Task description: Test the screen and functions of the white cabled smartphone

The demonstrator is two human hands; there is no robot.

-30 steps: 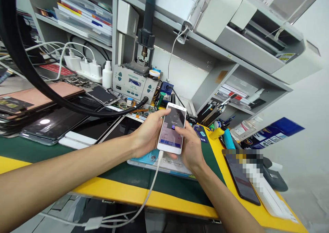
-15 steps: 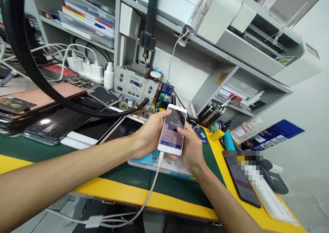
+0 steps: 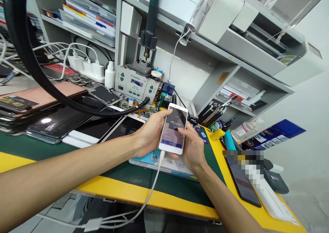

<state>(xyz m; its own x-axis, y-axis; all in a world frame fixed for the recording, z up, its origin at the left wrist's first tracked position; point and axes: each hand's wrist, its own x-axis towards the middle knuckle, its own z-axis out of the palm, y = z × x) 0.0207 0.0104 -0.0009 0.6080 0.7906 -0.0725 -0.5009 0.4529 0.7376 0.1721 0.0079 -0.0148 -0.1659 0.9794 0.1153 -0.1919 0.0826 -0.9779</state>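
Left hand (image 3: pixel 151 131): fingers clamped round the white phone (image 3: pixel 173 130), held above the counter (image 3: pixel 144 191).
Right hand (image 3: pixel 191 145): cradles the phone's right edge, thumb on its screen.
Cable (image 3: pixel 151 188): plugged into the phone's bottom.
Risk: the hanging cable could snag and tug the phone loose.

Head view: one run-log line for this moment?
left hand: holds white phone | right hand: thumb on screen | cable: plugged in | bench: below
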